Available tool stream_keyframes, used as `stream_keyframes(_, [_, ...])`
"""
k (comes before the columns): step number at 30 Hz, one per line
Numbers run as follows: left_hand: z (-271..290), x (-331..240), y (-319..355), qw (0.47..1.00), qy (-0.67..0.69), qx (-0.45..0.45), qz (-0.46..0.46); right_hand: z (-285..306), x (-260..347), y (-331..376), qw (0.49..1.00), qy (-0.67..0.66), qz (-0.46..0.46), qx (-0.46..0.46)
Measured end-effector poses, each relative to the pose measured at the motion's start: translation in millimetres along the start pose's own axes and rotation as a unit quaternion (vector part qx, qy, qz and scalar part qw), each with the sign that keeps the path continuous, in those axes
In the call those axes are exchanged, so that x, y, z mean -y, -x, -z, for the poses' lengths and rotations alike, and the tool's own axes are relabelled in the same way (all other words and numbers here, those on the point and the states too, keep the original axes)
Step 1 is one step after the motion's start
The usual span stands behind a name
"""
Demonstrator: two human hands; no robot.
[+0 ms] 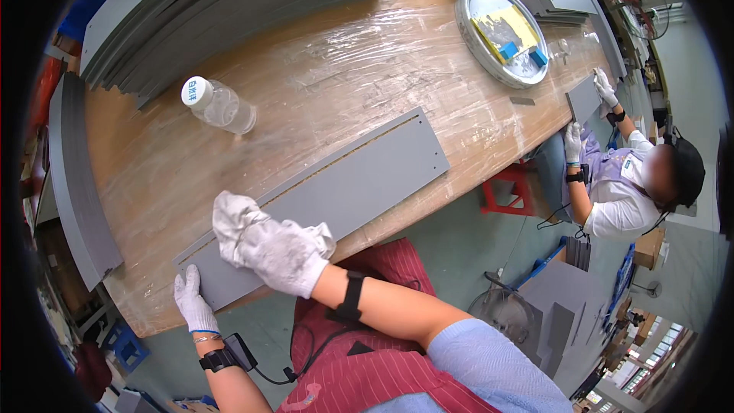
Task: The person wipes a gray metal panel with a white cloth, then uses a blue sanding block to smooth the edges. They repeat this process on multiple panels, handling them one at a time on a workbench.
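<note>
A long grey panel (344, 176) lies flat on the table, slanting from lower left to upper right. A brownish groove runs along its far long edge, and small holes show at its right end. My left hand (193, 302), in a white knitted glove, grips the panel's near left corner. Bunched in my gloved right hand (287, 260) is a white cloth (233, 222), which rests on the left part of the panel. The cloth and hand hide part of the groove there.
Stacked grey panels (229, 15) line the table's far left, with more along the left edge (80, 183). A clear bottle (225, 111) stands beyond the panel. A round lid (466, 11) carries a yellow sheet and blue blocks. At right, a co-worker (612, 176) handles another grey panel (583, 101).
</note>
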State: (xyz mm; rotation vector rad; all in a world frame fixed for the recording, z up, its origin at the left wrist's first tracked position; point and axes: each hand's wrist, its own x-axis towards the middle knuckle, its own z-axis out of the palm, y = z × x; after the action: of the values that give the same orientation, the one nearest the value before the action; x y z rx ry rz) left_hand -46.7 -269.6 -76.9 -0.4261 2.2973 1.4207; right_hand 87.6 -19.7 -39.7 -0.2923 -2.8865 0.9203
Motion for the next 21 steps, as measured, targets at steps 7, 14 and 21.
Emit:
stream_keyframes(7, [-17,1,8,0.989,-0.101,-0.079,-0.068,147,-246,131,0.873,0.26,-0.291,-0.292])
stream_keyframes(14, [-18,14,2,0.957,-0.217,-0.147,-0.126,99,-101,37,0.966,0.047,-0.146,-0.207])
stream_keyframes(21, [-11,15,-7,0.946,-0.263,-0.144,-0.12,50,-66,0,0.994,-0.019,-0.081,0.067])
